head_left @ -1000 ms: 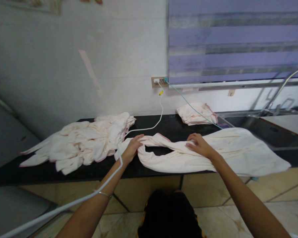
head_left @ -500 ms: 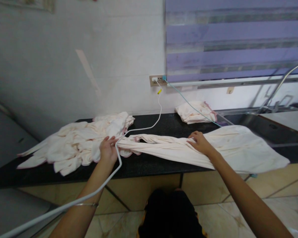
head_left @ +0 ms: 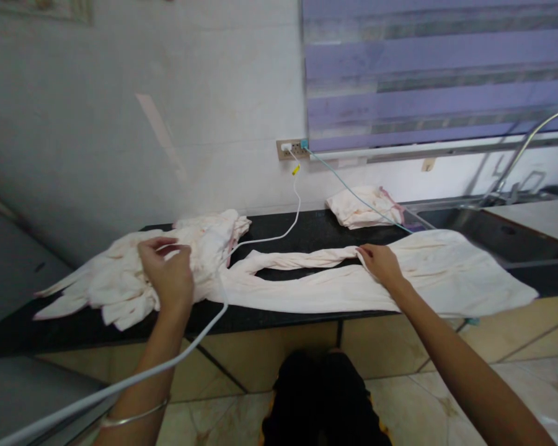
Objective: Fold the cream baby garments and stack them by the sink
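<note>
While right hand [head_left: 381, 265] pinches soft cream cloth [head_left: 335, 291], left hand [head_left: 167, 275] half-curled, empty, above rumpled pile [head_left: 121, 279].

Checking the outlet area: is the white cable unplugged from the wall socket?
No: the white cable runs up the wall into the socket.

Two hands [head_left: 167, 279], two cables [head_left: 297, 204], one socket [head_left: 291, 148], one tap [head_left: 525, 155].

The left hand [head_left: 167, 279] hides part of the cloth pile [head_left: 121, 279]; the white cable [head_left: 121, 387] runs off the bottom-left edge.
</note>
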The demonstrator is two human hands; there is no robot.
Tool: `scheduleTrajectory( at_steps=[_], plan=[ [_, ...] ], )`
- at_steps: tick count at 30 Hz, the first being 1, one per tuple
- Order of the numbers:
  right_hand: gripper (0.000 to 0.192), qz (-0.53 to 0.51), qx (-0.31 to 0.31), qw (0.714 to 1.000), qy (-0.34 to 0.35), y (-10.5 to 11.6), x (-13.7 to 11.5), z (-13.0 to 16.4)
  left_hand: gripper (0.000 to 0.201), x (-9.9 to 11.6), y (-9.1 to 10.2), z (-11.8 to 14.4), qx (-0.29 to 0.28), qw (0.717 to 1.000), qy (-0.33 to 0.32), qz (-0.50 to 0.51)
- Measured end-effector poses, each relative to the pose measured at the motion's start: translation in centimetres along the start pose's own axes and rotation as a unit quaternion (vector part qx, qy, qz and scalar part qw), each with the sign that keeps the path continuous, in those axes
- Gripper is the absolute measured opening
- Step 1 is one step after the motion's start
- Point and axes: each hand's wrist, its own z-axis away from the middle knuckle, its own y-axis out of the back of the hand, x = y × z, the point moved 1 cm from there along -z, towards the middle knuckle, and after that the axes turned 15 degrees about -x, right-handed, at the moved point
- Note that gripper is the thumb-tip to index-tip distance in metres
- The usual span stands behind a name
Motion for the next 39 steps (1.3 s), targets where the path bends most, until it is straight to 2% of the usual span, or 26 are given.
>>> scheduleTrajectory(
  at_steps=[1,2,3,5,7,9,12,15,18,20,23,26,28,31,34,37,39],
  plan=[
    [0.037,-0.002,-0.009,1.0,0.003,0.0,-0.1,0.0,0.027,1.0,-0.9,1.1,-0.042,0.999,-0.016,0.002],
    [0.036,-0.002,-0.017,1.0,0.01,-0.1,-0.2,0.0,0.023,2.1,-2.2,2.5,-0.122,0.992,-0.024,-0.005],
    [0.035,-0.004,-0.023,1.0,0.019,-0.1,-0.2,0.0,0.023,3.1,-3.6,4.1,-0.218,0.975,-0.034,-0.03],
    [0.035,-0.017,-0.027,0.999,0.034,0.0,-0.4,-0.1,0.021,4.7,-6.9,7.5,-0.389,0.916,-0.051,-0.086],
    [0.036,-0.034,-0.02,0.998,0.038,0.1,-0.5,-0.1,0.021,5.5,-10.0,10.6,-0.486,0.864,-0.065,-0.117],
    [0.036,-0.048,-0.017,0.998,0.037,0.3,-0.5,-0.1,0.027,5.4,-12.6,12.9,-0.533,0.834,-0.071,-0.125],
    [0.036,-0.061,-0.026,0.997,0.042,0.6,-0.5,-0.1,0.032,4.6,-15.4,14.6,-0.554,0.815,-0.115,-0.129],
    [0.036,-0.075,-0.034,0.995,0.055,0.9,-0.8,-0.2,0.035,4.3,-17.2,14.9,-0.549,0.811,-0.158,-0.129],
    [0.036,-0.095,-0.035,0.992,0.069,1.3,-1.7,-0.7,0.039,5.0,-19.1,14.9,-0.553,0.807,-0.18,-0.106],
    [0.035,-0.112,-0.036,0.99,0.083,1.5,-2.6,-1.1,0.043,5.6,-20.7,14.7,-0.548,0.811,-0.184,-0.095],
    [0.041,-0.166,-0.051,0.978,0.118,1.6,-3.7,-1.5,0.053,6.2,-23.2,13.9,-0.51,0.831,-0.188,-0.119],
    [0.05,-0.197,-0.063,0.965,0.161,1.5,-3.3,-1.3,0.063,6.1,-24.8,12.7,-0.468,0.844,-0.194,-0.174],
    [0.047,-0.171,-0.051,0.97,0.163,1.4,-1.7,-1.1,0.057,5.6,-25.3,11.9,-0.459,0.838,-0.196,-0.22],
    [0.04,-0.089,-0.016,0.989,0.116,1.3,1.6,-0.4,0.031,4.6,-25.3,10.9,-0.469,0.815,-0.194,-0.278],
    [0.033,-0.009,-0.039,0.997,0.061,1.2,4.3,0.3,0.014,4.0,-24.6,10.0,-0.48,0.795,-0.212,-0.305],
    [0.035,0.025,-0.072,0.996,0.043,1.4,5.3,0.9,0.012,3.5,-23.3,8.7,-0.498,0.769,-0.231,-0.327],
    [0.038,0.031,-0.071,0.996,0.036,1.6,5.2,1.1,0.017,2.9,-22.2,7.5,-0.499,0.765,-0.222,-0.342]
  ],
)
